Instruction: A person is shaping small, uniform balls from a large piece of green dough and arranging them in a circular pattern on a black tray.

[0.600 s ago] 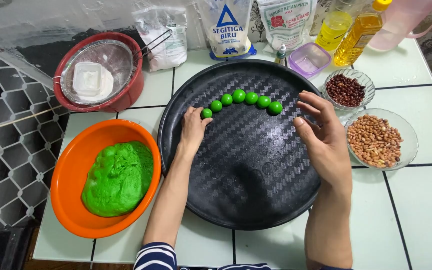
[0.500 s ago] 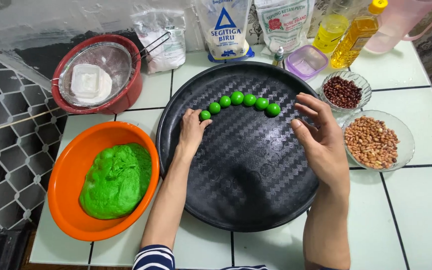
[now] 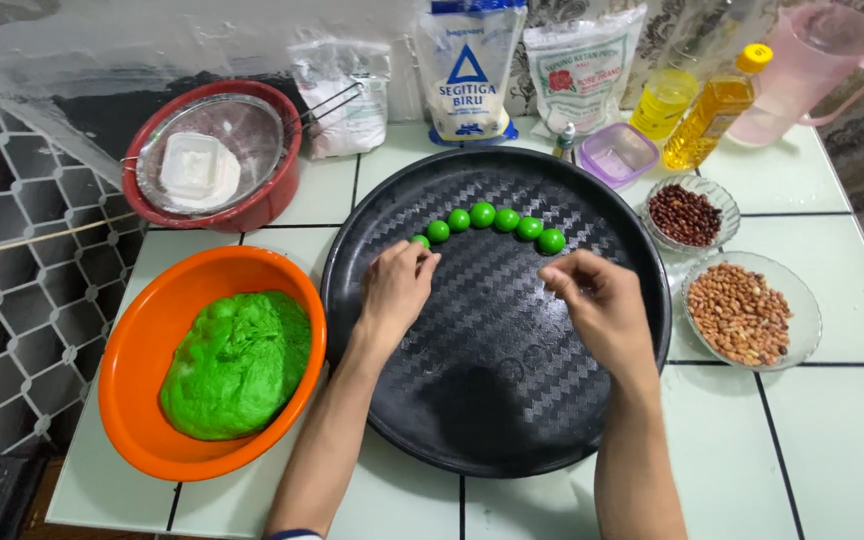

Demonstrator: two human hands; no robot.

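Both hands over the black round tray (image 3: 492,400) on the desk; left hand (image 3: 397,285) touching the end of the row of green dough balls (image 3: 482,215), grip loose; right hand (image 3: 597,300) w/ fingers curled narrow just below the last ball, holding nothing afaict; orange bowl (image 3: 142,340) of green dough beside the tray.

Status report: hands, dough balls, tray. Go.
Left hand touching end ball of green dough balls. Right hand empty, fingers curled, beside other end. Black tray otherwise bare, nothing blocking.
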